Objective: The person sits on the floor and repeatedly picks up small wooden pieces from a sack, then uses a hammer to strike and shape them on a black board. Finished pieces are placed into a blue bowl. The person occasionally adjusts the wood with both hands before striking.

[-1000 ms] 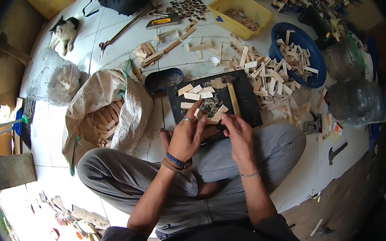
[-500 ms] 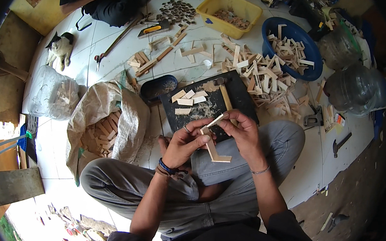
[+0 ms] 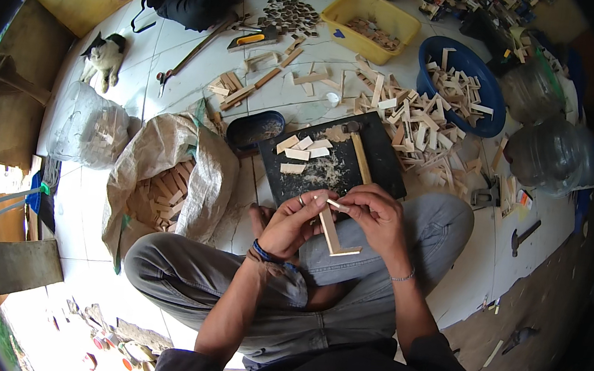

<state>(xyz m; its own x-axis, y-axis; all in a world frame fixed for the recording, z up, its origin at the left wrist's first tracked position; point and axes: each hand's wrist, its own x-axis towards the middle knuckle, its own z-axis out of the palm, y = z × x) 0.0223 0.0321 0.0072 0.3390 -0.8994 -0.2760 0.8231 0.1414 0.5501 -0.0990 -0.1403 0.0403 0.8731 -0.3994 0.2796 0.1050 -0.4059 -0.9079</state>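
Tiled floor (image 3: 78,199): one blue basin (image 3: 488,79)
Black board (image 3: 384,145): six wood blocks (image 3: 296,154), one hammer (image 3: 361,157)
Left hand (image 3: 289,228): gripping one angled wooden piece (image 3: 327,226)
Right hand (image 3: 378,219): pinching one strip (image 3: 339,206)

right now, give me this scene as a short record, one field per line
left hand: fingers hold an angled wooden piece
right hand: fingers pinch a small wooden strip at that piece's upper end
black board: carries a hammer and loose wood blocks
left side: open sack holding wood pieces
upper right: blue basin, also holding wood pieces
upper left: cat
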